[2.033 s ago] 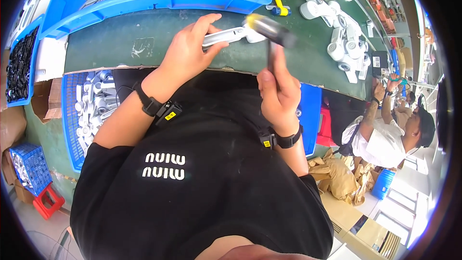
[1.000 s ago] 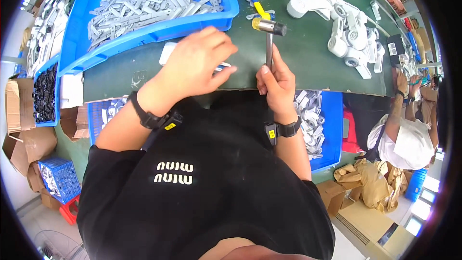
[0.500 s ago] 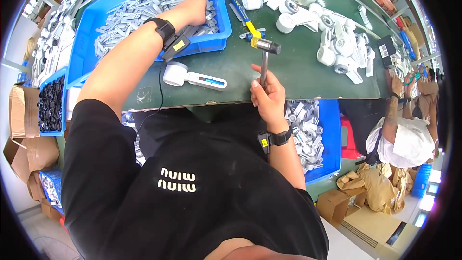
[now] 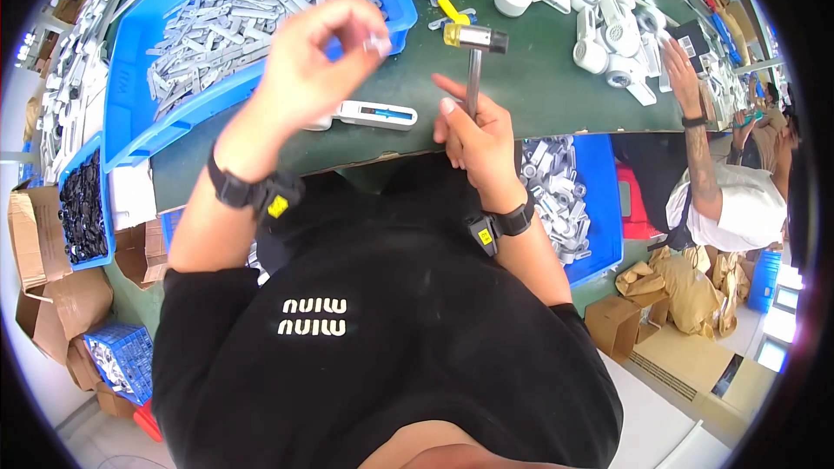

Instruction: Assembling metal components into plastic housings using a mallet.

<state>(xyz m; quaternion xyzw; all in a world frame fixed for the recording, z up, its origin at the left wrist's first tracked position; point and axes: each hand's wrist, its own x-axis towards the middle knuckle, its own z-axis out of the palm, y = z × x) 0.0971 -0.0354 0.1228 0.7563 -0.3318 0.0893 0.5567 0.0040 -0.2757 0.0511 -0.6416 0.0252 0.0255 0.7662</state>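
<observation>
**A:** Looking down over the green counter [image 4: 556, 104] now, and the left hand [image 4: 317, 56] is raised above it, thumb and fingertips pressed together on a small pale piece [image 4: 378, 42]. Too small to say what kind of part it is.

**B:** And the right hand [image 4: 478, 135]?

**A:** Wrapped around the metal handle of a small hammer [image 4: 474, 39], gripping low near the counter's front edge. The handle stands upright, the head up top lies level, yellow at one end and dark at the other. The forefinger sticks out to the left rather than curling with the rest.

**B:** What's lying between the two hands?

**A:** A white plastic assembly [image 4: 369, 115] with a blue strip along its middle, flat on the counter, just beside the right hand and under the left. Neither hand is touching it.

**B:** Behind that?

**A:** A big blue bin [image 4: 130, 113] heaped with grey metal pieces sits just behind the left hand. Over to the right, a scatter of white roller parts [image 4: 608, 35] lies on the counter, and another person's hand [image 4: 682, 65] reaches in among them. Below the counter edge, a second blue bin [image 4: 608, 208] holds more pale parts.
</observation>
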